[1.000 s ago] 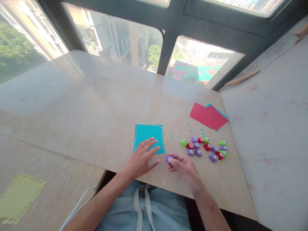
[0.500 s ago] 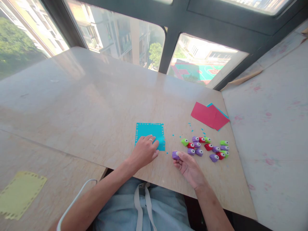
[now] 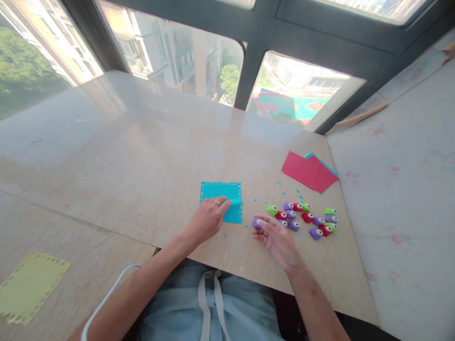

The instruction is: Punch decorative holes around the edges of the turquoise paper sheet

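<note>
Teal sheet (image 3: 227, 201) flat on desk (image 3: 142, 156), left hand (image 3: 208, 219) pressing its near-left corner, fingers loose | right hand (image 3: 275, 236) pinching purple punch (image 3: 256, 223) just right of sheet | punch pile (image 3: 305, 218) farther right | right hand nearer punches

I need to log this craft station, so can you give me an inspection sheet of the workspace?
Surface: pale marble-look table, small blue paper bits scattered right of the blue sheet.
Job's things: blue sheet with punched edges, lying flat; purple punch.
Clutter: pile of small punches, red sheets, yellow sheet at far left.
Grippers: left hand rests on the blue sheet; right hand holds the purple punch at its fingertips.
Cables: white cable by the left arm.
Surroundings: window behind, buildings, trees and a sports court outside.
</note>
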Action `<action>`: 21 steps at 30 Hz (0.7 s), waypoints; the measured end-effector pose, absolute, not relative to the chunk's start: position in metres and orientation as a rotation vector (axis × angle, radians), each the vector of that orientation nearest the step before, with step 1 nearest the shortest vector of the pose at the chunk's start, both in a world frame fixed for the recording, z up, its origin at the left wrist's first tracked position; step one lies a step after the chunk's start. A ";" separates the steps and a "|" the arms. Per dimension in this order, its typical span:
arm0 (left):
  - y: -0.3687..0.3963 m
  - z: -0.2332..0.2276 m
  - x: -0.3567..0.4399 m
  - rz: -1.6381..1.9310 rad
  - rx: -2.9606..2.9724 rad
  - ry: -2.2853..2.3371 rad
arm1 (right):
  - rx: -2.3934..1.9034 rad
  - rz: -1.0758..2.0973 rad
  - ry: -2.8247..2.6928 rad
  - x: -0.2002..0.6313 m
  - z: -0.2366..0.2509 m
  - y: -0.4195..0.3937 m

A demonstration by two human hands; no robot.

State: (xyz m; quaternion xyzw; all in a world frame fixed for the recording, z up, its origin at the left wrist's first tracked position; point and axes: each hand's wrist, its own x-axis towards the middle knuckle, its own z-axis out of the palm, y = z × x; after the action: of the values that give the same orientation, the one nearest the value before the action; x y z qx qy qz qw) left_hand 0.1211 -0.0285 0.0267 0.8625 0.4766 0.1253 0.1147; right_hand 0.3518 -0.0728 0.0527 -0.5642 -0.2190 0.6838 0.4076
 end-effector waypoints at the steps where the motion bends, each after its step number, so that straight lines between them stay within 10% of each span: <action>1: -0.029 0.026 0.120 0.389 2.529 1.387 | -1.432 1.722 -0.562 0.351 0.052 -0.072; 21: -0.042 0.048 0.145 0.062 2.698 1.380 | -1.504 1.704 -0.709 0.344 0.047 -0.066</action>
State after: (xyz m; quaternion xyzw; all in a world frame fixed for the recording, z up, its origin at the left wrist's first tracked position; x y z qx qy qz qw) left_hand 0.1448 -0.0418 0.0482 0.8887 0.4547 0.0204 0.0551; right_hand 0.3442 -0.0658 0.0470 -0.5865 -0.2766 0.6646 0.3712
